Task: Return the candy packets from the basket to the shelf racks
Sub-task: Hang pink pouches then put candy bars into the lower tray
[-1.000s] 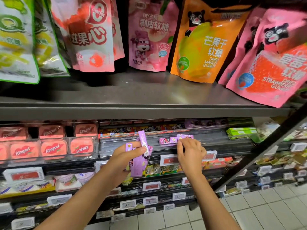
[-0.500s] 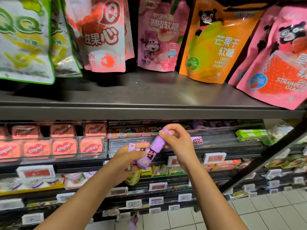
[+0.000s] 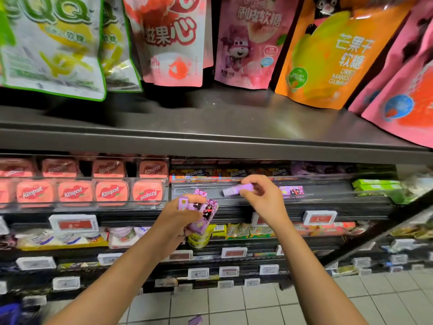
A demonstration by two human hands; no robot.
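Right hand (image 3: 260,195) has pulled one purple packet (image 3: 236,190) from left hand's (image 3: 180,214) bunch (image 3: 202,214).

Head view, close before shelves (image 3: 210,141)

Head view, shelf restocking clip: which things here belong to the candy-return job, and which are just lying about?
Part of the job:
- purple candy stick, pinched by the right hand
- purple candy packets, held in the left hand
- clear shelf rack, with one purple packet already in it

Just lying about:
- Kissport tins
- mango gummy bag
- price tags
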